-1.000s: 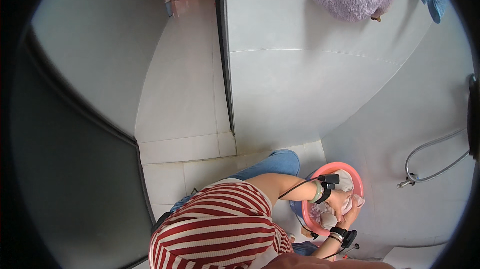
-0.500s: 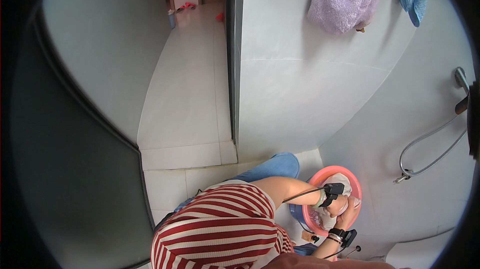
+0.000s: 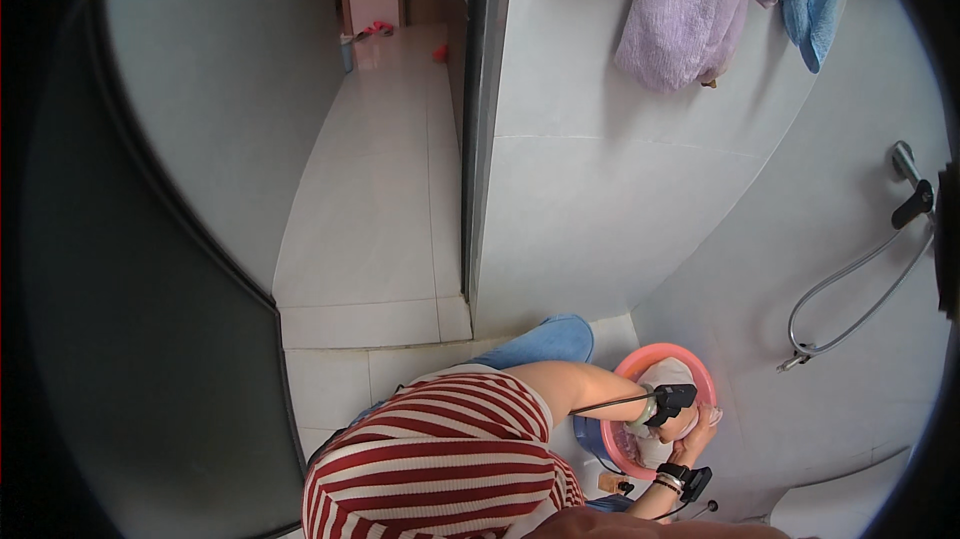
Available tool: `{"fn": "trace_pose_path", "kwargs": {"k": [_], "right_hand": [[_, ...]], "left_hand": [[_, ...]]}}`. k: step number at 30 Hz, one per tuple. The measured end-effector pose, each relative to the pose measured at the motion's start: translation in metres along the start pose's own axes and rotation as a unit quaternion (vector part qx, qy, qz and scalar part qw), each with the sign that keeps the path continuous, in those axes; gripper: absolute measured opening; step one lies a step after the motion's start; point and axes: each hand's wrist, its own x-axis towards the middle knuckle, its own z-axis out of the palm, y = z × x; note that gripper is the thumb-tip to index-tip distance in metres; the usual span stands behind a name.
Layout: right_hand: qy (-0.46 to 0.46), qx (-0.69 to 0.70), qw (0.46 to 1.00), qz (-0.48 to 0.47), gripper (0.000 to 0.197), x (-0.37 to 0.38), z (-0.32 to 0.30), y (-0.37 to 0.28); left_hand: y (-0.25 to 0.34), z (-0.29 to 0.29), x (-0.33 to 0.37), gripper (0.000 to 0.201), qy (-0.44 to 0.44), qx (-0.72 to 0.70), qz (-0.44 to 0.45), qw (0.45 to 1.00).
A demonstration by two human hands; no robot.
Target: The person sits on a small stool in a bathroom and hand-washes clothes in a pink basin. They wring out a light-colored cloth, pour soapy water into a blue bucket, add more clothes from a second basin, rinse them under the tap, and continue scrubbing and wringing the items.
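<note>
A pink basin [image 3: 630,363] stands in front of me at the right, with a white cloth [image 3: 668,375] bunched inside it. My left hand [image 3: 679,426] reaches in across the basin; its closed fingers are on the cloth. Against it, at the basin's right rim, my right hand [image 3: 699,435] is closed too, with a pale fold of the cloth showing at its fingers. Part of the basin's inside is hidden by my left forearm and the black device [image 3: 674,400] strapped at that wrist.
Under the basin's left side shows something blue [image 3: 588,432]. A tan block-shaped item [image 3: 611,483] lies nearby. A shower hose [image 3: 830,289] hangs on the right wall, towels [image 3: 690,19] hang above, and a doorway opens at the left.
The whole view has shifted slightly, so the basin sits a little lower and further left. Both hands remain together at the cloth, with my right fingers slightly repositioned.
</note>
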Motion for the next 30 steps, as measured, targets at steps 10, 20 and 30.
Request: {"fn": "trace_pose_path", "kwargs": {"k": [10, 20, 30], "right_hand": [[0.062, -0.046, 0.995, -0.062, 0.006, 0.009, -0.012, 0.008], [0.107, -0.177, 0.973, -0.103, 0.007, -0.001, -0.011, -0.006], [0.112, -0.328, 0.930, -0.123, 0.017, 0.004, -0.019, 0.007]], "left_hand": [[0.007, 0.006, -0.008, 0.093, -0.002, 0.024, -0.007, 1.000], [0.009, 0.019, 0.000, 0.093, -0.012, 0.037, -0.004, 0.999], [0.009, 0.020, -0.004, 0.092, -0.022, 0.058, -0.001, 0.998]]}}
